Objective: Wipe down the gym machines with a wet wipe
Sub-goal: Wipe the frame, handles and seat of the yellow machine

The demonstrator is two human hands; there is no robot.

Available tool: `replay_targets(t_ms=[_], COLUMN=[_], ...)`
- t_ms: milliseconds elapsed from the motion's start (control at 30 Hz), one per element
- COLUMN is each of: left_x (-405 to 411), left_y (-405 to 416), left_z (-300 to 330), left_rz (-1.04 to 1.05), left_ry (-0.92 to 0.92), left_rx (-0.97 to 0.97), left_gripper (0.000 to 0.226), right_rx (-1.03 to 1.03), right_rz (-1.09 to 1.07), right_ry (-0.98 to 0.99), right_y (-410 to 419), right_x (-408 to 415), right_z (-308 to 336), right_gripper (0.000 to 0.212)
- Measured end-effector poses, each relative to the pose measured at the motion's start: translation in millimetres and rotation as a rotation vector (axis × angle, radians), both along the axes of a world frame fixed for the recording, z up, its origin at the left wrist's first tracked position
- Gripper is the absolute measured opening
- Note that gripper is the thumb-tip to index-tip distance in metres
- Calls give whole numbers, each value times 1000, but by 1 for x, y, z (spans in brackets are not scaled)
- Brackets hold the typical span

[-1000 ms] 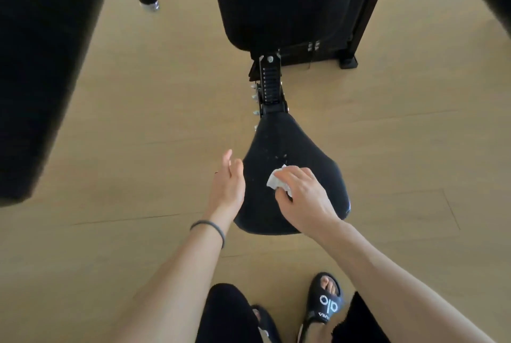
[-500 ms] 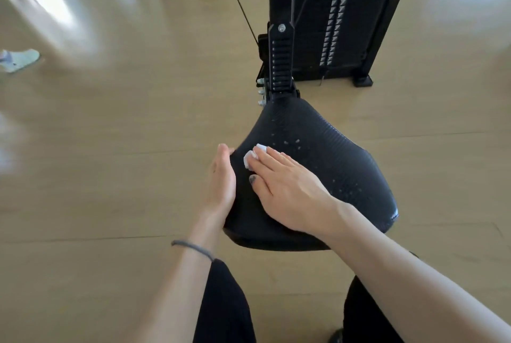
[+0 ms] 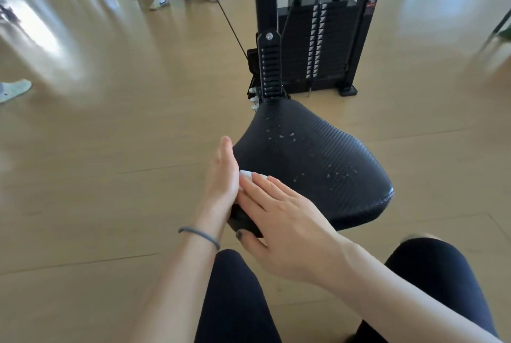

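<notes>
The right hand point(image 3: 279, 221) lay flat on the near left edge of the black seat pad point(image 3: 312, 165), fingers straight and pressed down on a white wet wipe point(image 3: 245, 174), of which only a small bit showed past the fingertips. The left hand point(image 3: 222, 176) stood open on its edge against the seat's left side, fingers straight, touching the pad and holding nothing. A dark band point(image 3: 199, 234) circled the left wrist.

Judging by this, the seat was the part being wiped. Pale specks still dotted the middle and the far end of the pad, so most of its surface seemed left to do. The seat post point(image 3: 271, 66), the weight stack point(image 3: 315, 43) behind it and the cable point(image 3: 221, 10) showed no sign of wiping, though that is hard to tell. Other machines stood across the wooden floor point(image 3: 110, 149), so much of the job likely remained.
</notes>
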State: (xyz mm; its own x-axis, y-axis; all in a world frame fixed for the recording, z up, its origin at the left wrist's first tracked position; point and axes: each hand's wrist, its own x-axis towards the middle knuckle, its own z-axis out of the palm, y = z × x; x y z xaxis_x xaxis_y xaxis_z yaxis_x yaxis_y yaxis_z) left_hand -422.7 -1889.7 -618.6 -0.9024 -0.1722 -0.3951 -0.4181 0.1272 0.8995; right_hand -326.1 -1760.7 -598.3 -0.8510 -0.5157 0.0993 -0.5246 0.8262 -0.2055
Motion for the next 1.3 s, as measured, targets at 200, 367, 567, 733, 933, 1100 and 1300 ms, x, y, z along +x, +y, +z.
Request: replay_targets(t_ms=[200, 367, 567, 733, 933, 1100, 1300], left_x=[1, 2, -1, -2, -7, -5, -5], left_y=[2, 3, 0, 3, 0, 2, 3], left_z=[-3, -3, -8, -8, -14, -15, -14], left_rz=[-33, -56, -29, -32, 9, -9, -2], left_ry=[54, 88, 90, 96, 101, 103, 111], left_rx=[-79, -178, -172, -223, -221, -231, -295], left_gripper=[96, 64, 65, 64, 70, 74, 68], right_rx=[-19, -157, -241, -177, -293, -289, -431], right_rz=[-236, -540, -225, -693, -280, -559, -496], right_ry=[5, 11, 34, 101, 63, 120, 113], right_y=[67, 74, 19, 99, -12, 74, 0], right_x=[20, 29, 40, 44, 61, 55, 56], right_z=[-7, -7, -5, -17, -15, -26, -28], right_gripper=[64, 57, 41, 53, 46, 41, 39])
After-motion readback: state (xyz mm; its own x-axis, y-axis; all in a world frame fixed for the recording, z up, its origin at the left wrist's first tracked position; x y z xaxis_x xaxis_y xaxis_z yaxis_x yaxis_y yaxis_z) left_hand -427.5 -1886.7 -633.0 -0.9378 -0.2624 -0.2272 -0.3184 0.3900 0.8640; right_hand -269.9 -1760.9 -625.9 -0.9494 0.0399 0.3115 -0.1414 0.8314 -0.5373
